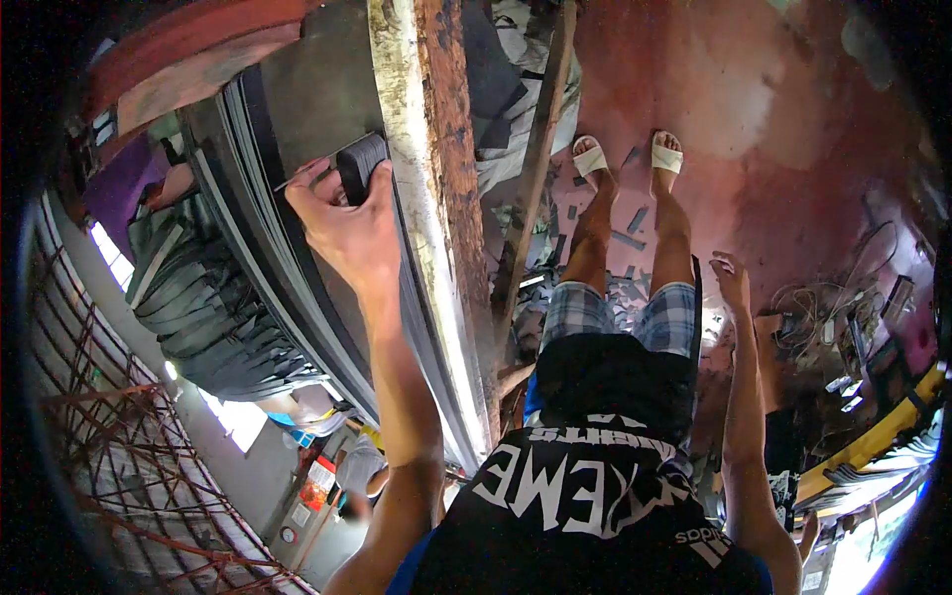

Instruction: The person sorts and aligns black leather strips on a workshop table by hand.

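My left hand (pixel 347 223) is closed round a dark block with rounded corners (pixel 364 159), which looks like a stack of thin layers. It holds this over the worktable (pixel 322 94). A thin straight edge shows by its fingertips, too small to name. Long dark strips (pixel 268 198) run along the table beside the hand. My right hand (pixel 732 283) hangs low at my side over the floor, its fingers loosely apart with nothing visible in them.
A worn wooden beam (pixel 451 149) edges the table. Dark scraps (pixel 625 288) litter the red floor (pixel 684 59) near my feet. Bundled dark strips (pixel 198 297) hang beyond the table. Cables (pixel 813 302) lie at the right. Another person (pixel 359 471) is in the background.
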`<state>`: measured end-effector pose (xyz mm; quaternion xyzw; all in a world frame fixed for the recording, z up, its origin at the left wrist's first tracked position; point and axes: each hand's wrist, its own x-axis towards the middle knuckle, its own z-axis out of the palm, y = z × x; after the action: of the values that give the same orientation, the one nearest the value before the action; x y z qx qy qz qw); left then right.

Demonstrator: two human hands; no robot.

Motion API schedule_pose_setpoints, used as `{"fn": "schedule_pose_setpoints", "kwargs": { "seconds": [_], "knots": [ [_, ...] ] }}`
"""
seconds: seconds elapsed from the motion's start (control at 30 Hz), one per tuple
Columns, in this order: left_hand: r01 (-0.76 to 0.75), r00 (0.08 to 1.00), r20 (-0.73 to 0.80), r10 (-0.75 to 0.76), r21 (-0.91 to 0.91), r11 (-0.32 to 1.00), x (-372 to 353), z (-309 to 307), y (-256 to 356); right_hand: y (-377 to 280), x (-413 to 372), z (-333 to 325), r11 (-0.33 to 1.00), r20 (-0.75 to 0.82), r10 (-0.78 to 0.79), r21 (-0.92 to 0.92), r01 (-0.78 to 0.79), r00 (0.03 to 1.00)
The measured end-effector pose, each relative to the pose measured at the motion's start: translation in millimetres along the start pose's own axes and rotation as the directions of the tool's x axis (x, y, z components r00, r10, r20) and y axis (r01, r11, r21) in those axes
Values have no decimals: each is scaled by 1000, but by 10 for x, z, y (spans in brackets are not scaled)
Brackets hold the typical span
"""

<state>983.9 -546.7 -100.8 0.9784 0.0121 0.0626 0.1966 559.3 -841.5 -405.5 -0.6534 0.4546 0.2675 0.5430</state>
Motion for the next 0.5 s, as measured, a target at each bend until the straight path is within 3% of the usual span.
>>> {"fn": "schedule_pose_setpoints", "kwargs": {
  "seconds": [0.13, 0.2, 0.27, 0.33, 0.4, 0.47, 0.5],
  "knots": [
    [9, 1000, 1, -9, -64, 998, -63, -14, 37, 163, 77, -71, 998, -18, -64, 19, 65, 998],
    [59, 998, 9, -59, 44, 997, -112, -50, 69, 241, 92, -136, 994, -46, -101, 36, 103, 994],
    [46, 999, -10, -46, -78, 996, -122, -5, -138, 236, 80, -219, 994, -39, -99, 36, 100, 994],
    [-8, 1000, -10, 9, 65, 998, -97, -14, -134, 286, 46, -295, 985, -109, -167, -54, 162, 980],
    [-33, 999, -32, 36, 112, 993, -66, 30, -106, 522, 157, -436, 969, -46, -209, -144, 201, 977],
    [31, 999, 3, -32, 104, 994, -34, 10, 18, 370, 30, -564, 920, -82, -327, -254, 298, 941],
    [46, 999, -19, -44, 92, 995, -25, 19, 20, 143, -76, -638, 966, -87, -211, -173, 194, 974]
  ]
}}
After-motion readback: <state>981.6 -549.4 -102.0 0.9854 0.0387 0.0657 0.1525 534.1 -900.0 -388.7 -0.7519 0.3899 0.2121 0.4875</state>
